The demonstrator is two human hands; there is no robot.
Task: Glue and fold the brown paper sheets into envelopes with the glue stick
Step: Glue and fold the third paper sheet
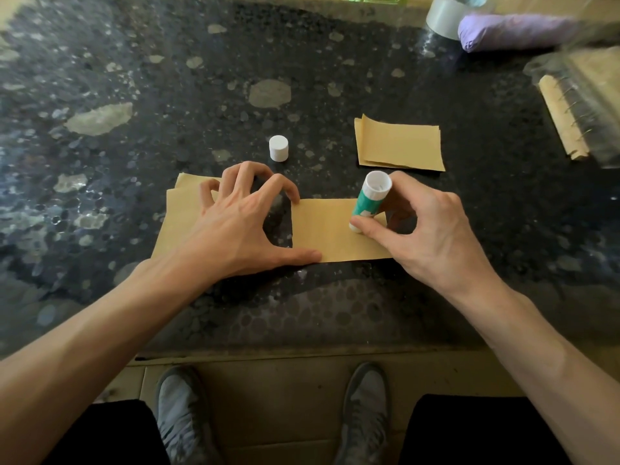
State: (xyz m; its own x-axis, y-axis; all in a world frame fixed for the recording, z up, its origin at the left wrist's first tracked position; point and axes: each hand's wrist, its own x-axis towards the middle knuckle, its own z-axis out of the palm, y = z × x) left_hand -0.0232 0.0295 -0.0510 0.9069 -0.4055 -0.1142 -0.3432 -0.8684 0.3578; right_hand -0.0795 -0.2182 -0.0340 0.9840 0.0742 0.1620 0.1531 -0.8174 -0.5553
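Note:
A brown paper sheet [330, 231] lies flat near the front edge of the dark speckled table. My left hand [241, 219] presses on its left edge with thumb and fingertips spread. My right hand [426, 229] grips a green and white glue stick [369, 199], uncapped, tilted, its lower end on the sheet's right part. The white cap [278, 148] stands upright just behind my left hand. More brown sheets [181, 209] lie under my left hand and wrist. A small stack of folded brown paper [399, 144] rests behind my right hand.
A roll of clear tape [444, 16] and a purple bundle [513, 30] sit at the back right. A spiral-bound notebook under clear plastic [577, 105] lies at the right edge. My shoes and the floor show below the table's front edge [302, 352].

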